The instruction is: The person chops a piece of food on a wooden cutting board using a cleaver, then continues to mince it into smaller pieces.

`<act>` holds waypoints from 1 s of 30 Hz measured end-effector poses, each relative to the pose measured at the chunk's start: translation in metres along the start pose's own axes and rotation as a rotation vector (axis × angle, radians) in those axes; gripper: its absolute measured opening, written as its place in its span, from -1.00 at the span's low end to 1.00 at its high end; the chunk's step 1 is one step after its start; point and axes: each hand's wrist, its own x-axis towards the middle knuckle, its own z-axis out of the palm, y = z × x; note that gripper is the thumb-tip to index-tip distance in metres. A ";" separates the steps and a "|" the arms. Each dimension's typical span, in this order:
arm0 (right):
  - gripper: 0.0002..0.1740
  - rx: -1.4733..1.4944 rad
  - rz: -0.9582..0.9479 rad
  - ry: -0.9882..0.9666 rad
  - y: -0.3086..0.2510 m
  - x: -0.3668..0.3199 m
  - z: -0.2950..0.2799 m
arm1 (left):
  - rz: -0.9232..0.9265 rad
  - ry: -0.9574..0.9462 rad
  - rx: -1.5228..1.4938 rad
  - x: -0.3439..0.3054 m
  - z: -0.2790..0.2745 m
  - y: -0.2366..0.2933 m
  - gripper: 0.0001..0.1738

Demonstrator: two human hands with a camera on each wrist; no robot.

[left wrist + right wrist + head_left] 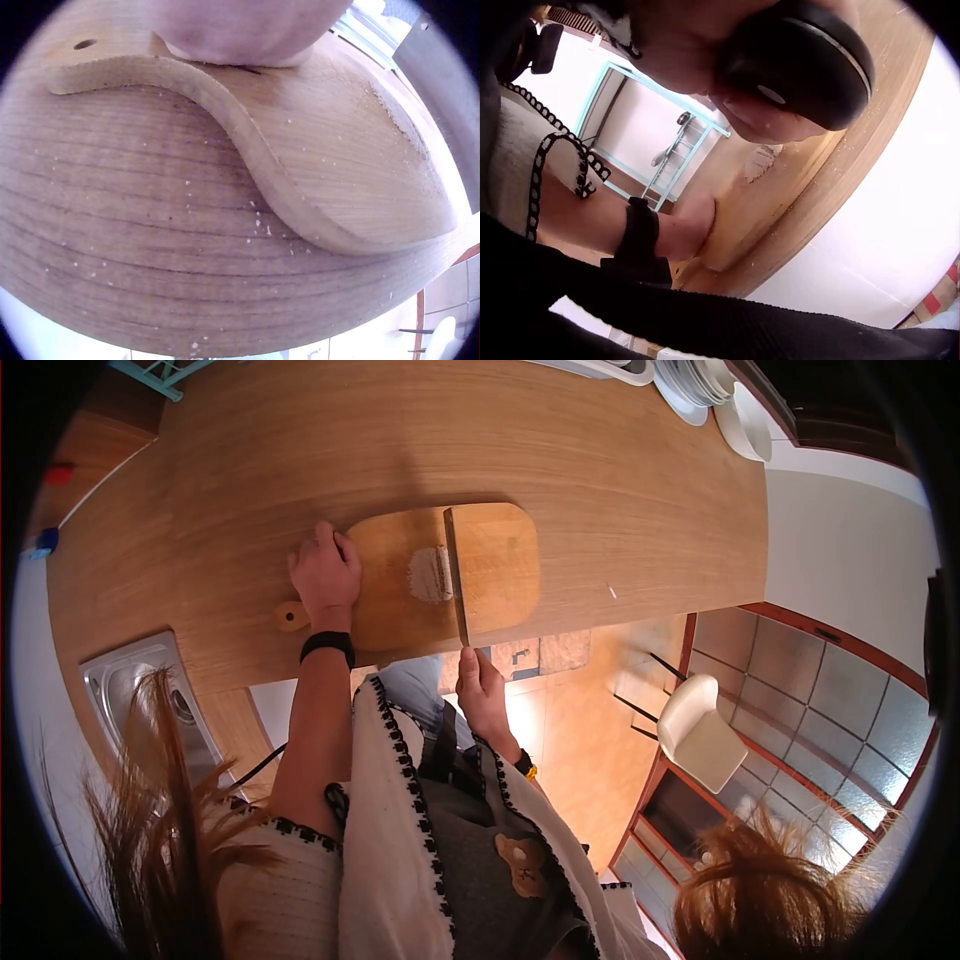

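Observation:
A wooden cutting board lies on the wooden counter, its holed handle at the left. My left hand grips the board's left end beside that handle; in the left wrist view its heel rests on the wood. With my right hand I hold a cleaver by its black handle. The cleaver's broad blade stands on edge across the board and shows as a thin dark strip in the head view. A patch of pale, finely chopped food lies against the blade's left side.
Small pale crumbs dot the counter near the board, with a white scrap to its right. A steel sink is at the left. Stacked plates and a white bowl stand at the far right. A chair stands beyond the counter's near edge.

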 end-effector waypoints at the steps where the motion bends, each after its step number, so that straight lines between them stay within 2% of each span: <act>1: -0.46 0.011 0.004 0.017 0.000 0.000 0.003 | -0.010 -0.013 -0.002 0.000 0.001 0.001 -0.88; 5: -0.51 -0.090 -0.055 0.014 -0.001 0.003 0.005 | -0.015 -0.027 -0.005 0.000 -0.001 0.002 -0.88; 7: -0.58 -0.093 0.081 0.011 -0.004 0.003 0.005 | 0.008 -0.001 0.007 0.000 -0.001 0.001 -0.89; 8: -0.58 -0.094 0.080 0.010 -0.006 0.002 0.005 | 0.007 0.000 0.007 0.000 -0.001 0.001 -0.89; 10: -0.62 0.099 -0.025 0.071 -0.021 -0.003 0.007 | -0.007 -0.006 -0.006 0.000 -0.001 0.002 -0.89; 11: -0.62 0.098 -0.023 0.071 -0.022 -0.001 0.007 | -0.008 -0.008 -0.007 -0.001 -0.002 0.002 -0.89; 13: -0.65 -0.104 -0.235 0.106 -0.025 0.004 0.006 | -0.012 -0.008 -0.007 -0.001 -0.002 0.002 -0.89; 19: -0.60 -0.127 -0.228 0.085 -0.032 0.001 0.013 | -0.001 0.016 -0.023 -0.001 -0.001 0.001 -0.90; 23: -0.63 -0.083 -0.208 0.024 -0.032 -0.003 0.020 | -0.005 0.017 0.001 0.000 -0.003 0.001 -0.90; 30: -0.58 -0.182 -0.283 -0.002 -0.030 0.002 0.030 | -0.013 -0.019 0.002 0.000 -0.001 0.000 -0.90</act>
